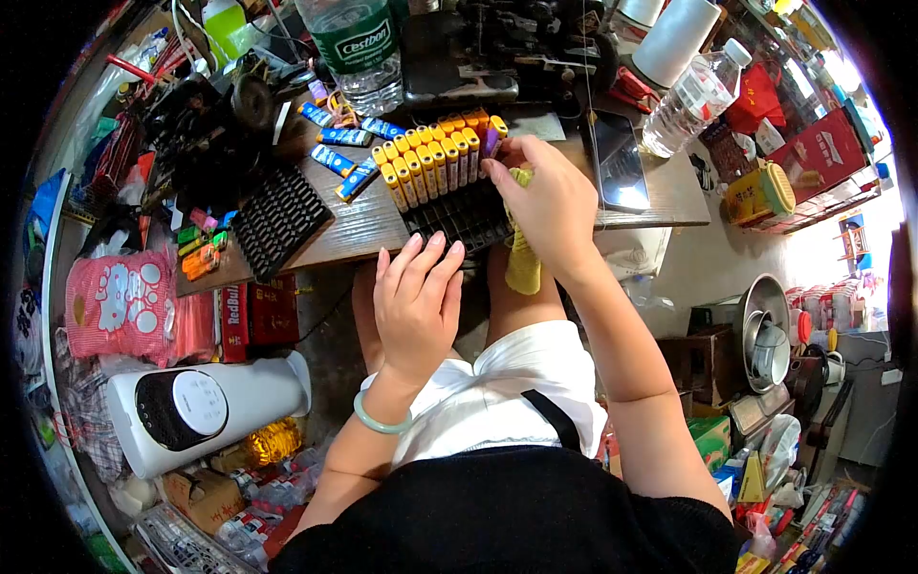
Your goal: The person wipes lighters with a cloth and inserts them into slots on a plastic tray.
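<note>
Several yellow-capped tubes (430,165) stand upright in rows in the far part of a black slotted tray (459,218) at the desk's front edge. The tray's near rows hold no tubes. My right hand (545,196) is at the tray's right end, thumb and index finger pinched by a purple and yellow tube (494,136). A yellow-green cloth (523,263) hangs beneath that hand. My left hand (418,297) lies with spread fingers at the tray's near left edge, holding nothing. Several blue tubes (333,160) lie loose left of the yellow ones.
Another black slotted tray (280,222) lies to the left, beside orange and green markers (201,258). Beyond the tubes stand a large water bottle (354,57) and a black machine (459,72). A phone (619,161) and a clear bottle (696,100) are at the right.
</note>
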`<act>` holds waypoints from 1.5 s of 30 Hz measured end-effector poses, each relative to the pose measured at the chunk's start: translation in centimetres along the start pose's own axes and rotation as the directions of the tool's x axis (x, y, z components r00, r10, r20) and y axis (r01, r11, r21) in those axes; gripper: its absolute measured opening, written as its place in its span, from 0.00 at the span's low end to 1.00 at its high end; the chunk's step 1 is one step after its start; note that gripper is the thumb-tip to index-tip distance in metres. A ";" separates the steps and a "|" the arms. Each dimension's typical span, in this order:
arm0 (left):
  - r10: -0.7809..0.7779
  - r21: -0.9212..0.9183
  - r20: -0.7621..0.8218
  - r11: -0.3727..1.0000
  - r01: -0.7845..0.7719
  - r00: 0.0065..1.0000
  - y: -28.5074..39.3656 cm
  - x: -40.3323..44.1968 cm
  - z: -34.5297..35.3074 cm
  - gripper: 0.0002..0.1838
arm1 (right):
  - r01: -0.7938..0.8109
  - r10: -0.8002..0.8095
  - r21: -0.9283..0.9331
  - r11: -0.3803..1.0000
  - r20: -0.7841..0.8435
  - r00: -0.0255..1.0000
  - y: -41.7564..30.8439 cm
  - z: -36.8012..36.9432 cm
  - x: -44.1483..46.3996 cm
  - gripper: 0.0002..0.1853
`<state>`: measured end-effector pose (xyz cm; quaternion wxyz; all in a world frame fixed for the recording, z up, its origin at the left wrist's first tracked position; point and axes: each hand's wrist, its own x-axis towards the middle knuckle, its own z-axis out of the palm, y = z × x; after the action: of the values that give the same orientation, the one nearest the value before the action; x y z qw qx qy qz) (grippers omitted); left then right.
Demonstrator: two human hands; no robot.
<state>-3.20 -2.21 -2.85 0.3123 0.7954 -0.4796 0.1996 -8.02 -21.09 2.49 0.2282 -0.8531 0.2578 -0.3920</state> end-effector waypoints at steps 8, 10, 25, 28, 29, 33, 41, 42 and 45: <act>0.001 -0.022 -0.008 1.000 -0.001 1.000 0.0 0.1 0.1 0.17 | 0.073 -0.072 -0.066 0.995 0.013 0.997 0.2 0.2 0.2 0.08; 0.005 -0.013 -0.009 1.000 -0.005 1.000 0.0 0.1 0.1 0.17 | 0.075 -0.074 -0.076 0.994 0.014 0.997 0.0 0.3 0.2 0.07; 0.007 -0.051 0.005 0.999 -0.006 1.000 -0.1 0.2 -0.2 0.17 | 0.138 -0.140 -0.057 0.989 -0.026 0.990 -0.2 0.2 0.4 0.15; 0.014 -0.046 -0.004 0.999 -0.014 1.000 0.0 0.2 -0.1 0.16 | 0.175 -0.176 -0.072 0.982 -0.003 0.984 0.0 0.3 0.5 0.20; 0.013 -0.047 -0.004 0.999 -0.014 1.000 0.0 0.3 -0.1 0.16 | 0.207 -0.208 -0.077 0.975 -0.002 0.978 0.1 0.4 0.5 0.20; 0.014 -0.055 -0.017 0.998 -0.015 1.000 0.1 0.3 -0.1 0.16 | 0.246 -0.244 -0.113 0.963 0.035 0.969 0.2 0.4 0.7 0.20; 0.006 -0.055 -0.006 0.998 -0.007 1.000 0.0 0.4 -0.3 0.16 | 0.250 -0.248 -0.085 0.965 0.029 0.968 -0.2 0.0 0.9 0.18; 0.010 -0.070 -0.004 0.997 -0.011 1.000 0.0 0.4 -0.4 0.17 | 0.242 -0.240 -0.091 0.966 0.030 0.970 -0.2 -0.1 0.8 0.18; 0.009 -0.078 -0.009 0.997 -0.010 1.000 -0.1 0.3 -0.2 0.17 | 0.273 -0.271 -0.105 0.956 0.035 0.962 -0.2 -0.1 1.1 0.18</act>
<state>-3.01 -2.24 -2.60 0.3443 0.7794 -0.4896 0.1855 -7.40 -21.59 3.26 0.1280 -0.8955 0.1566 -0.3965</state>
